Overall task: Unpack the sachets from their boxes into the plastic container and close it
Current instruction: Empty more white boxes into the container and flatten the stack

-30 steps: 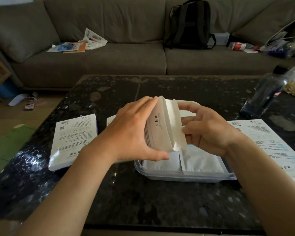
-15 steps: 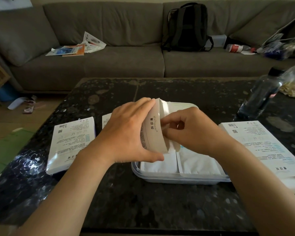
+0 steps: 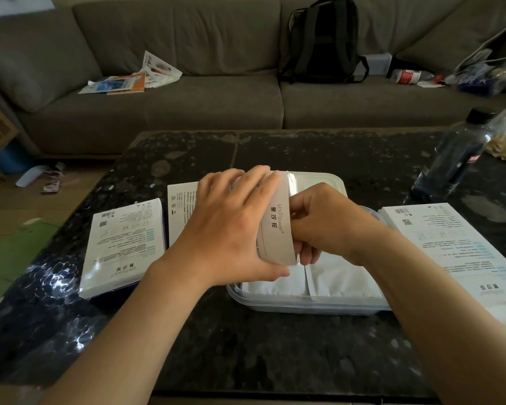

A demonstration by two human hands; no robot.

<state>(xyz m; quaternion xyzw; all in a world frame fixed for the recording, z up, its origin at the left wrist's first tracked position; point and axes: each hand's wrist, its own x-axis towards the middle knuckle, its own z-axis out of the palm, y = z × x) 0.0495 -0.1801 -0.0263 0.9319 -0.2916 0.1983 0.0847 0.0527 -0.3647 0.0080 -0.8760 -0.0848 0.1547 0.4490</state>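
Holding the box (image 3: 275,229) on edge over the plastic container (image 3: 304,304), toward the front edge of the tabletop (image 3: 275,346), the left hand (image 3: 231,229) grips it while the right hand (image 3: 324,226) pinches its open edge with curled fingers; I'd keep that mouth above the sachets (image 3: 339,276) already inside, so the contents drop in.

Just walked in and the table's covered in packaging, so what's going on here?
A person is unpacking. The left hand holds a white box upright over the plastic container, while the right hand pinches at the box's open side. White sachets already lie in the container, which has no lid on. More boxes lie flat on the table either side.
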